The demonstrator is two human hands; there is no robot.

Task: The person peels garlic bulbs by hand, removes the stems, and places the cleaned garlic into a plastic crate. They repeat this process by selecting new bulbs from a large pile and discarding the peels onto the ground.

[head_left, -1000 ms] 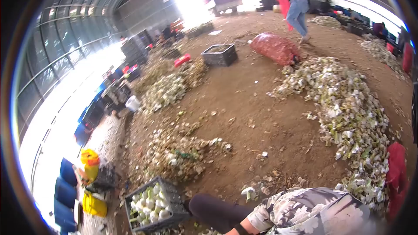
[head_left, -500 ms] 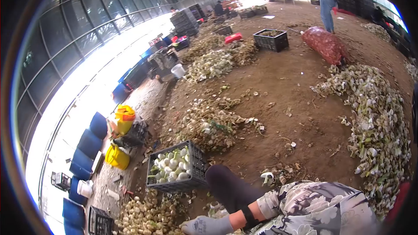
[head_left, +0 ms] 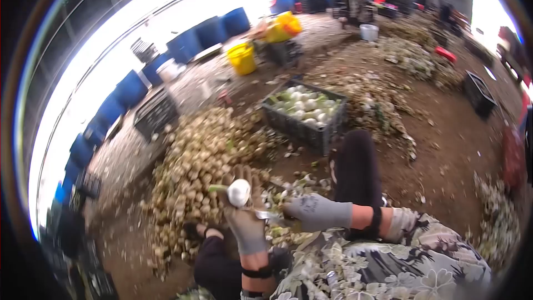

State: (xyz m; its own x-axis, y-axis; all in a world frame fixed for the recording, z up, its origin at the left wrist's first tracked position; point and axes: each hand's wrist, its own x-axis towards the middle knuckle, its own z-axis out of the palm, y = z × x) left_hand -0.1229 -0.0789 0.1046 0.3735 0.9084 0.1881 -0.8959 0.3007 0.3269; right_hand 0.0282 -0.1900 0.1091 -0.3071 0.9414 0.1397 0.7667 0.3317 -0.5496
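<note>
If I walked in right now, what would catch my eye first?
Probably the pale round bulb held up in the left hand, with the gloved right hand close beside it. Just beyond them spreads a big heap of unpeeled bulbs, and farther back stands a dark crate full of cleaned white ones.

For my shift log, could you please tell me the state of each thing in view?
White round bulb: held up in the grey-gloved left hand.
Grey-gloved right hand: closed on a blade, it seems.
Dark plastic crate: upright, full of white bulbs.
Yellow bucket: upright.
</note>
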